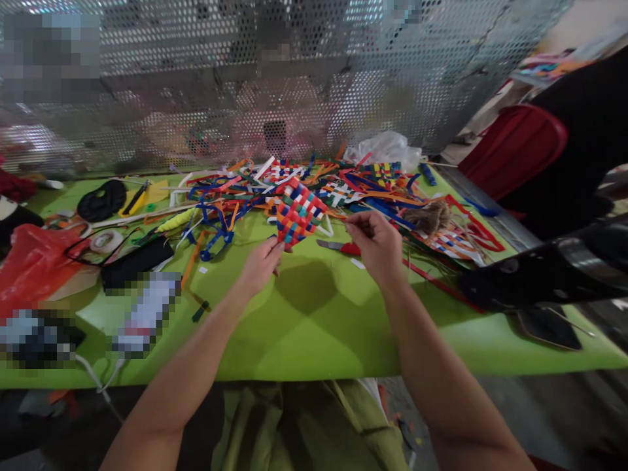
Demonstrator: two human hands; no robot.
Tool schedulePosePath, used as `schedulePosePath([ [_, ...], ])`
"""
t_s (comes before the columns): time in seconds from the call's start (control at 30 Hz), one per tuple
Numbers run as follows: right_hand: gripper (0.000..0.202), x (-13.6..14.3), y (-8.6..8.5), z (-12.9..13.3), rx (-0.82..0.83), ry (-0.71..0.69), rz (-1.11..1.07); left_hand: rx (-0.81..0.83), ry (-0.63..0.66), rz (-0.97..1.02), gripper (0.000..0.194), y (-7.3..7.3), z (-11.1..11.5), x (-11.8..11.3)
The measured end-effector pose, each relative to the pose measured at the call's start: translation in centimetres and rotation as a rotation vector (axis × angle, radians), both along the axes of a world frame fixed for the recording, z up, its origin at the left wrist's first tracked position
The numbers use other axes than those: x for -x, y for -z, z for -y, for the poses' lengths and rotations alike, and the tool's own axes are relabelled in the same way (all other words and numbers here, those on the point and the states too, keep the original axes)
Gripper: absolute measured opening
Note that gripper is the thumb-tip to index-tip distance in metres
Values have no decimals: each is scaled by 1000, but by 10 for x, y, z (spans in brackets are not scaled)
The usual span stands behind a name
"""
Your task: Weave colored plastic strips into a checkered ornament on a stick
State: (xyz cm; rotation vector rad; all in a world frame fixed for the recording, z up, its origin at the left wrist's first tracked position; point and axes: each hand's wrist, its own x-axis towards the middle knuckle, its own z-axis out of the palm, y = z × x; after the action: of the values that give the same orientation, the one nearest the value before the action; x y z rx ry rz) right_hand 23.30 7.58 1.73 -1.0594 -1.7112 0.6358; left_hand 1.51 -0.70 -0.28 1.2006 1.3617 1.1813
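Note:
My left hand (265, 263) pinches the lower corner of a woven multicoloured piece (299, 210), held up above the green table (314, 347). The weave is red, blue, white, orange and teal. To its right, my right hand (377, 242) is closed, thumb against fingers; what it holds, if anything, is too small to name. A red-handled knife (338, 246) lies between my hands on the table. Behind the woven piece is a tangled heap of coloured strips (235, 186).
Left: an orange-red bag (36, 261), tape roll (105, 241), black case (137, 263), blurred device with cable (150, 311). Right: brown twine (429, 216), a black arm-like object (540, 271), a red chair (520, 144). A perforated metal panel (220, 98) stands behind.

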Motion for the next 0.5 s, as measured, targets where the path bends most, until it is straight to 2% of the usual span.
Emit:
schedulePosePath([
  [0.1,6,-11,4,-10,-15,-9,246,-18,-26,60,27,-5,0,5],
  [0.2,8,-10,12,-12,-36,-61,518,-16,-27,84,28,-9,0,7],
  [0.3,16,-8,16,-14,-61,-47,655,-26,-32,82,29,-11,0,10],
  [0.4,21,-22,11,-21,-64,31,675,-34,-53,77,29,-12,-1,14],
  [0.5,22,-49,3,-29,-6,203,735,-49,-82,92,30,-13,-1,18],
])
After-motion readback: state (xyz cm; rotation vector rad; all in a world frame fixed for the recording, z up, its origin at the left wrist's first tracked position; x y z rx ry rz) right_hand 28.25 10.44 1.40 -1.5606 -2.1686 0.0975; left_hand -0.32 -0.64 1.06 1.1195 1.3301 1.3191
